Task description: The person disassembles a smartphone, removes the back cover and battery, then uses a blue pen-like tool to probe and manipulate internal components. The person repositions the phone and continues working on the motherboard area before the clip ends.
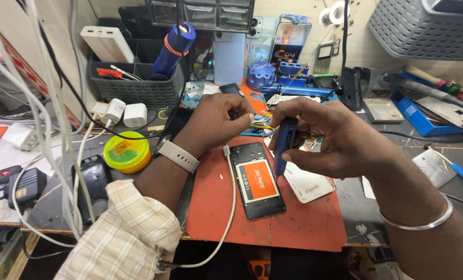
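A blue pen-shaped tool [283,145] is gripped by the right hand [335,137] above an opened phone [256,180]; a yellow wire [262,126] is pinched by the left hand [218,122].

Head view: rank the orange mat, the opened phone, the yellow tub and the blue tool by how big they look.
1. Orange mat, clearly largest.
2. Opened phone.
3. Yellow tub.
4. Blue tool, partly hidden in the right hand, so tub versus tool is unsure.

Left arm: checked long sleeve [122,233], cream with thin orange and grey lines, cuff folded back. Left wrist: watch [177,154] on a pale beige strap. Right arm: bare of sleeve. Right wrist: plain, thin silver metal bangle [423,220].
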